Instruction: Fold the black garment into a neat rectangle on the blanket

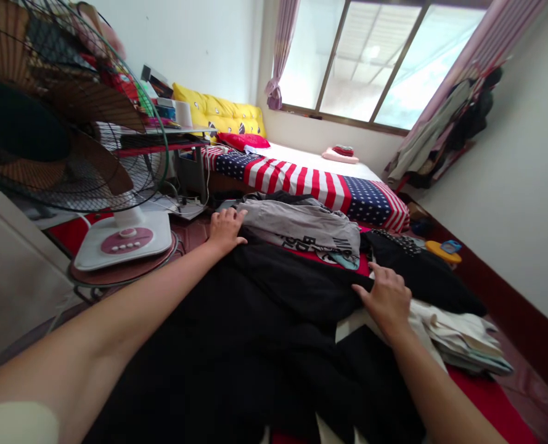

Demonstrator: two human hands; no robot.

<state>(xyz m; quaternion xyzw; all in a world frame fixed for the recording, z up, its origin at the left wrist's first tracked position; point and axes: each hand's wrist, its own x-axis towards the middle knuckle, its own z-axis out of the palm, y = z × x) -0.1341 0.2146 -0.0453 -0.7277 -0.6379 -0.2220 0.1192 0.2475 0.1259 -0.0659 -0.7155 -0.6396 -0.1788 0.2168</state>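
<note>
A black garment (264,320) lies spread over a red surface in front of me. My left hand (225,227) rests at its far left edge, fingers curled down onto the cloth beside a grey printed shirt (301,225). My right hand (386,299) presses on the garment's right edge, fingers bent and gripping the black fabric where it meets a white cloth (458,336).
A standing fan (65,123) with a white base (123,240) is close on the left. A bed (320,179) with a stars-and-stripes cover lies ahead under a window. More dark clothes (421,265) and folded pale cloth lie on the right. Clothes hang on the right wall.
</note>
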